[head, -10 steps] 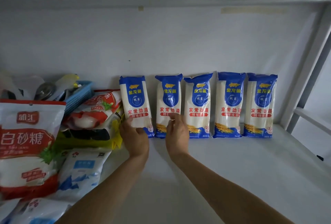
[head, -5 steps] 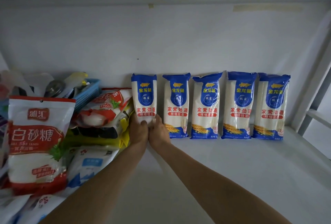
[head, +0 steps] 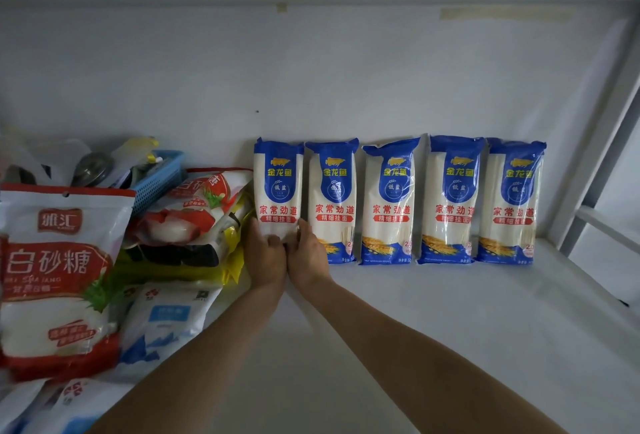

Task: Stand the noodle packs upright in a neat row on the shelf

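Together, both hands around leftmost pack

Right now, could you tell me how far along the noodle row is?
Four packs already stand upright against the back wall. Both hands, left and right, grip the base of the leftmost pack. Left: release it, perhaps evening the gaps.

The five noodle packs are glossy clear plastic film with printed blue tops and bottoms, creased and catching light. The shelf is smooth, matt, white-painted, as is the back panel; its frame post looks like painted metal. The sugar bag is shiny printed plastic. The basket is blue plastic mesh.
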